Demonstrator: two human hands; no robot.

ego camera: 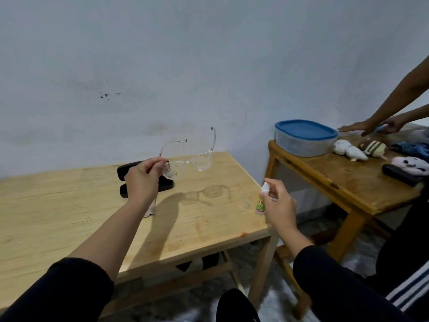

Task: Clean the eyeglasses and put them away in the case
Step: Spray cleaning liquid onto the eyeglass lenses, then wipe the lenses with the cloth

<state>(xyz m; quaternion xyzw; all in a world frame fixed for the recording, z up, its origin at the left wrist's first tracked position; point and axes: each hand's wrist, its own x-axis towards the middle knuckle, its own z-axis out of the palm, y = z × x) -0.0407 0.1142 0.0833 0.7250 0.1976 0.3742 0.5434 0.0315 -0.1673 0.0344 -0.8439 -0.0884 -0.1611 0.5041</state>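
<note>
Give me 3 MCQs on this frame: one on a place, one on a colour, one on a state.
1. Where is the black eyeglass case?
A. on the light wooden table, behind the left hand
B. on the floor
C. on the second table

2. What colour is the lid of the clear plastic container?
A. red
B. blue
C. black

3. What does the right hand hold?
A. nothing
B. a cloth
C. a small white spray bottle

Answers:
1 A: the black eyeglass case lies open on the light wooden table, partly hidden by the left hand, which holds the clear-framed eyeglasses.
2 B: the clear plastic container has a blue lid.
3 C: the right hand has its fingers curled round the small white spray bottle.
</note>
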